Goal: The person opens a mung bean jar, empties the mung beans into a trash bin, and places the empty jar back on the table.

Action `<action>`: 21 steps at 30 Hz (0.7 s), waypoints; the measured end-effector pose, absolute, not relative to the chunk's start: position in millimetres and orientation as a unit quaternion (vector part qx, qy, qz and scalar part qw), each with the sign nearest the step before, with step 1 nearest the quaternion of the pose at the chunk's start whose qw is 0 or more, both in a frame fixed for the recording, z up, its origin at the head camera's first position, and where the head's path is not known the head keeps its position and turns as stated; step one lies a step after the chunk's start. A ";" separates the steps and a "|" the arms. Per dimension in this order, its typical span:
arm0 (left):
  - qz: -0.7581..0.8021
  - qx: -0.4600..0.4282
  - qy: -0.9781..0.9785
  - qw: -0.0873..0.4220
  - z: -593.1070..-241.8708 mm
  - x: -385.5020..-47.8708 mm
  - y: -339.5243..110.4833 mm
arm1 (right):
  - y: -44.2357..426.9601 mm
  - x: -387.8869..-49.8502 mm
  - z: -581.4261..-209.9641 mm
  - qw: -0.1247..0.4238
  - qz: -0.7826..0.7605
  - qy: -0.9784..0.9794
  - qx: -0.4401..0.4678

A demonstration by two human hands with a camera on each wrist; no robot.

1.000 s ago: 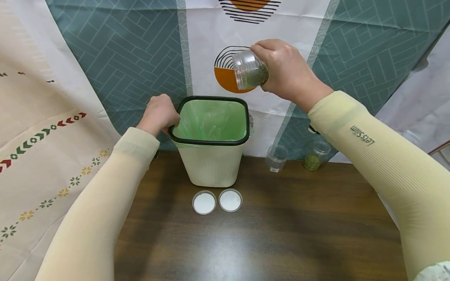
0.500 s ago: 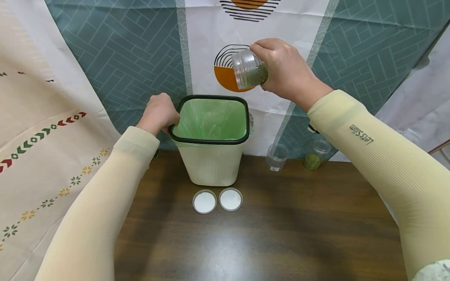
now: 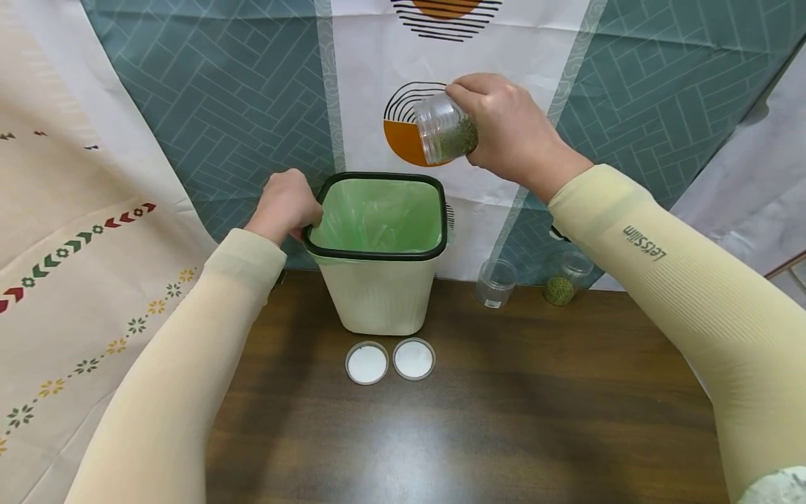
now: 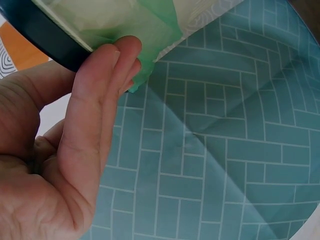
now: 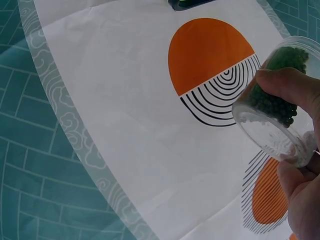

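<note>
My right hand [image 3: 513, 133] grips a clear jar [image 3: 439, 129] of small green beans, held tilted on its side above and to the right of the bin, its mouth toward the left. In the right wrist view the beans [image 5: 274, 102] lie inside the jar [image 5: 262, 131], with thumb and fingers round it. The left hand [image 3: 286, 206] pinches the left rim of the cream bin [image 3: 378, 297], which has a black rim and a green liner [image 3: 397, 210]. Seen from the left wrist, that hand [image 4: 75, 135] has its fingers at the black rim [image 4: 42, 32].
Two round white-centred lids [image 3: 367, 363] [image 3: 413, 359] lie on the brown table [image 3: 504, 434] before the bin. A clear jar [image 3: 496, 283] with nothing visible inside and another jar with green beans [image 3: 559, 290] stand by the patterned cloth backdrop [image 3: 252, 91].
The right hand and its jar have shifted very slightly left and down. The left hand keeps its hold on the bin rim.
</note>
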State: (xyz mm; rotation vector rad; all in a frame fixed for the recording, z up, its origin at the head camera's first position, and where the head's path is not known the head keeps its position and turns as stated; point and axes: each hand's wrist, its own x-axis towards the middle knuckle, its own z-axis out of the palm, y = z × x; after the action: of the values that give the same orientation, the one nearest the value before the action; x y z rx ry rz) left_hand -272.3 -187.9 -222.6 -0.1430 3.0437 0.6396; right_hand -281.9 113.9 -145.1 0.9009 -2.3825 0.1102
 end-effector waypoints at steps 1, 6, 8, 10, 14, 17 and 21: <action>0.207 -0.046 0.977 0.013 -222.9 -272.4 -188.0 | 113.8 -281.9 -145.3 0.292 0.041 -0.894 0.337; 0.208 -0.047 0.977 0.010 -223.7 -272.9 -188.1 | 113.0 -281.8 -145.9 0.294 0.043 -0.893 0.338; 0.207 -0.046 0.977 0.010 -223.7 -273.1 -188.2 | 112.7 -281.8 -146.1 0.296 0.044 -0.892 0.339; 0.206 -0.046 0.977 0.010 -223.8 -273.3 -188.3 | 112.6 -281.7 -146.3 0.296 0.045 -0.892 0.339; 0.207 -0.045 0.977 0.009 -223.8 -273.7 -188.7 | 112.4 -281.9 -146.7 0.296 0.044 -0.892 0.340; 0.206 -0.044 0.977 0.009 -223.7 -273.8 -188.8 | 112.5 -282.2 -146.7 0.295 0.042 -0.892 0.340; 0.204 -0.045 0.978 0.011 -223.6 -273.7 -188.7 | 112.7 -282.4 -146.1 0.291 0.038 -0.895 0.337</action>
State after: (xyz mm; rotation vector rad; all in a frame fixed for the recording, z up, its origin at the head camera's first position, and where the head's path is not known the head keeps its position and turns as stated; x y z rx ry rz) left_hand -273.7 -188.7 -223.6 -0.1411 3.0506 0.6360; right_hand -282.4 112.7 -146.1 0.8981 -2.3865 0.1005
